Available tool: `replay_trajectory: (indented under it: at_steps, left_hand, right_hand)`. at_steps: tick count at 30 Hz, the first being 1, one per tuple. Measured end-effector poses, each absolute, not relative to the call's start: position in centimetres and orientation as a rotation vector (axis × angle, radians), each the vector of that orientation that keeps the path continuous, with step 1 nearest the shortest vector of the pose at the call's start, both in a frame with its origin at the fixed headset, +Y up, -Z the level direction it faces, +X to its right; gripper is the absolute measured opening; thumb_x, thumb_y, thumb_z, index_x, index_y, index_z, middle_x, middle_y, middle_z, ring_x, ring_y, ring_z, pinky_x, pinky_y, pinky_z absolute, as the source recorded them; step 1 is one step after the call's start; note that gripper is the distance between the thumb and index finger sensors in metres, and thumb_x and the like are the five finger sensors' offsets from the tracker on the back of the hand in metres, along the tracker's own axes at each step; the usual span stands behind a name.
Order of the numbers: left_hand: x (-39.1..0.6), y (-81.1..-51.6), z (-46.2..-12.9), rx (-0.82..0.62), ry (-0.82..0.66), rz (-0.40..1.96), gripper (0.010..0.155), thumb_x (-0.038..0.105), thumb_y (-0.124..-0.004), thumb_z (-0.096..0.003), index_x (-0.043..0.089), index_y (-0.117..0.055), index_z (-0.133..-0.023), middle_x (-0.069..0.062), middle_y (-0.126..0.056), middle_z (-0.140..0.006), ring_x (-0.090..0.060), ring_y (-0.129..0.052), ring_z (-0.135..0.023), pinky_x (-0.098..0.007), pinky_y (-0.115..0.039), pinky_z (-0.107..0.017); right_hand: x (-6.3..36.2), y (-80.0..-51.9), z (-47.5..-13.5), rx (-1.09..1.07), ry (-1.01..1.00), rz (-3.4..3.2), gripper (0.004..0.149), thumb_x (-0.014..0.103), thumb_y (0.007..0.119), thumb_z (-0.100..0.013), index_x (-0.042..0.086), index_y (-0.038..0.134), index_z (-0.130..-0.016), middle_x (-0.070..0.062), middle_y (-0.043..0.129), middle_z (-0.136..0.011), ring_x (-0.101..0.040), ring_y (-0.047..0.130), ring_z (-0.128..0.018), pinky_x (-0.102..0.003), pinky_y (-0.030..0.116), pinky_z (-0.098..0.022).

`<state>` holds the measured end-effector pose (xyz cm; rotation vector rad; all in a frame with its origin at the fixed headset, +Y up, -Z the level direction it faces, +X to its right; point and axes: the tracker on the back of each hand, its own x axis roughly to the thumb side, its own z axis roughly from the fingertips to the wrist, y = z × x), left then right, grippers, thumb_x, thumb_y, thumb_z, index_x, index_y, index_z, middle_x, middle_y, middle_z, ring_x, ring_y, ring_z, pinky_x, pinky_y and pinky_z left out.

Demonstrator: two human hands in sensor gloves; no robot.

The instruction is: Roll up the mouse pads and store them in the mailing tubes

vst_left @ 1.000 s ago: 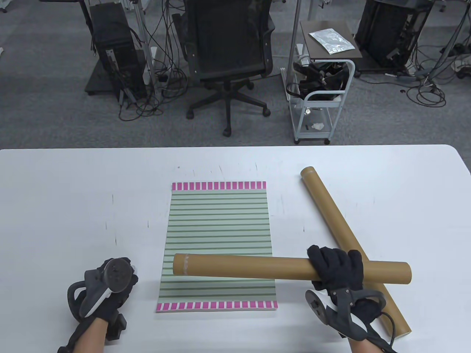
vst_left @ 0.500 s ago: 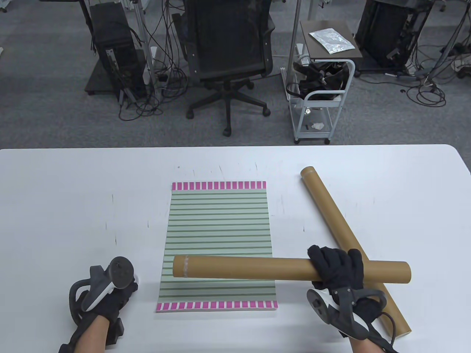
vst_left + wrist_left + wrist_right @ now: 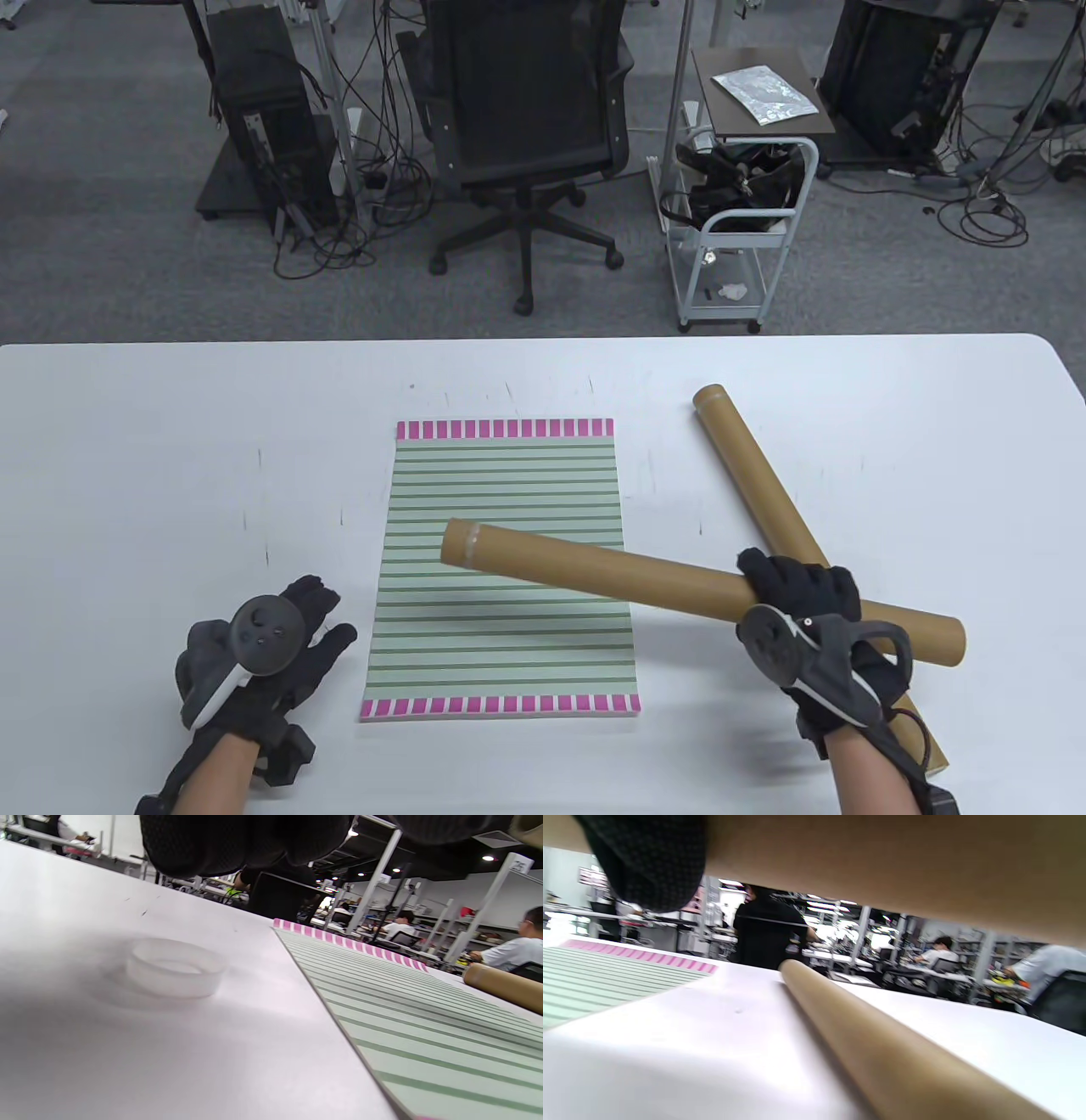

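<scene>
A green-striped mouse pad with pink end bands lies flat at the table's middle. My right hand grips a brown mailing tube and holds it above the pad's near half, its open left end angled away from me. A second tube lies diagonally on the table to the right, passing under the held one. My left hand rests left of the pad with its fingers spread and straight. In the left wrist view a clear plastic cap sits on the table below the gloved fingers. The right wrist view shows the held tube overhead and the lying tube.
The white table reaches across the whole view. Behind its far edge stand an office chair, a small white cart and computer towers with cables on the carpet.
My right hand shifted right and swung the tube, so its left end moved away from me and rightwards. My left hand uncurled, spread its fingers and slid slightly right.
</scene>
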<state>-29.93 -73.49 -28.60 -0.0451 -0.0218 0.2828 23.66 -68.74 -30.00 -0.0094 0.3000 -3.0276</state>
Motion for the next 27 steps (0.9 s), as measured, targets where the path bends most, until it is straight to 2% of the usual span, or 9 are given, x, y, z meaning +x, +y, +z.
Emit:
replay_trajectory:
  at_steps: [2, 5, 8, 15, 20, 27]
  left_hand:
    - [-29.3, -73.2, -28.5, -0.029, -0.052, 0.262, 0.067, 0.062, -0.067, -0.0384, 0.031, -0.06, -0.097, 0.007, -0.057, -0.115, -0.025, -0.067, -0.105, -0.031, -0.073, -0.07]
    - [-28.2, -73.0, -28.2, -0.01, -0.108, 0.243, 0.064, 0.061, -0.067, -0.0385, 0.032, -0.063, -0.096, 0.008, -0.06, -0.114, -0.023, -0.066, -0.106, -0.036, -0.067, -0.077]
    - [-27.2, -72.9, -27.8, 0.004, -0.213, 0.257, 0.057, 0.06, -0.068, -0.0377, 0.035, -0.072, -0.089, 0.015, -0.071, -0.109, -0.017, -0.07, -0.106, -0.041, -0.057, -0.086]
    - [-25.3, -73.1, -27.4, 0.012, -0.277, 0.202, 0.056, 0.059, -0.068, -0.0376, 0.034, -0.074, -0.087, 0.014, -0.073, -0.108, -0.017, -0.071, -0.105, -0.042, -0.057, -0.087]
    - [-25.6, -73.4, -27.5, -0.001, -0.265, 0.2, 0.055, 0.058, -0.068, -0.0375, 0.034, -0.076, -0.086, 0.014, -0.074, -0.107, -0.018, -0.072, -0.104, -0.042, -0.059, -0.086]
    - [-26.9, -72.8, -27.5, 0.022, -0.221, 0.212, 0.056, 0.059, -0.068, -0.0369, 0.034, -0.076, -0.087, 0.013, -0.074, -0.108, -0.018, -0.073, -0.104, -0.042, -0.06, -0.085]
  right_hand:
    - [25.6, -68.5, -30.9, 0.093, 0.232, -3.026, 0.076, 0.047, 0.085, -0.038, 0.03, 0.051, -0.103, 0.002, 0.069, -0.1, -0.026, 0.075, -0.088, -0.06, 0.055, -0.074]
    - [30.4, -68.4, -32.5, 0.357, 0.108, -2.988, 0.077, 0.047, 0.085, -0.038, 0.027, 0.052, -0.105, -0.001, 0.069, -0.102, -0.029, 0.076, -0.088, -0.063, 0.058, -0.072]
    - [34.2, -68.8, -33.0, 0.588, 0.004, -2.981, 0.078, 0.046, 0.084, -0.039, 0.023, 0.052, -0.107, -0.004, 0.071, -0.102, -0.031, 0.079, -0.087, -0.065, 0.061, -0.069]
    - [40.7, -71.8, -32.8, 0.994, -0.3, -3.028, 0.081, 0.042, 0.079, -0.045, 0.012, 0.046, -0.112, -0.015, 0.066, -0.106, -0.039, 0.076, -0.088, -0.068, 0.062, -0.065]
    - [42.3, -73.5, -33.4, 1.05, -0.419, -3.075, 0.08, 0.042, 0.077, -0.047, 0.011, 0.044, -0.112, -0.016, 0.065, -0.107, -0.039, 0.075, -0.089, -0.065, 0.06, -0.068]
    - [41.6, -75.0, -35.2, 0.985, -0.464, -3.024, 0.078, 0.047, 0.08, -0.041, 0.016, 0.057, -0.109, -0.01, 0.074, -0.103, -0.033, 0.082, -0.085, -0.056, 0.066, -0.068]
